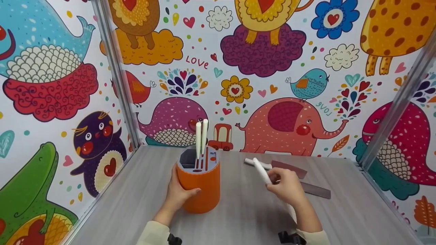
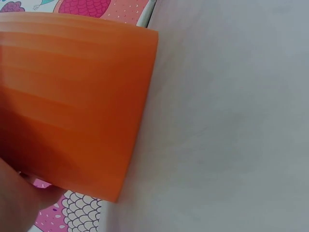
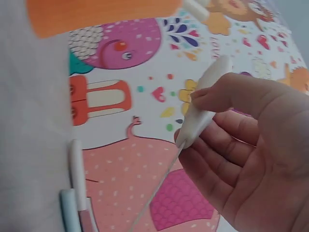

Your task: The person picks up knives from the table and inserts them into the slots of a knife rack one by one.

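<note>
My left hand (image 1: 178,192) grips the side of an orange knife block (image 1: 204,190), which stands upright on the table. Two pale handles (image 1: 198,139) stick up from the slots in its grey top. In the left wrist view the block's orange wall (image 2: 77,101) fills the left side. To the right, my right hand (image 1: 286,185) pinches a knife by its white handle (image 1: 260,170), held in the air apart from the block. The right wrist view shows its thin blade (image 3: 157,188) nearly edge-on, running down from the handle (image 3: 198,121).
Behind the right hand, a white-handled knife with a broad blade (image 1: 289,168) lies on the grey table (image 1: 238,217). Another blade (image 1: 316,190) lies closer, its handle hidden in the head view. Printed cartoon walls (image 1: 204,44) enclose the back and sides.
</note>
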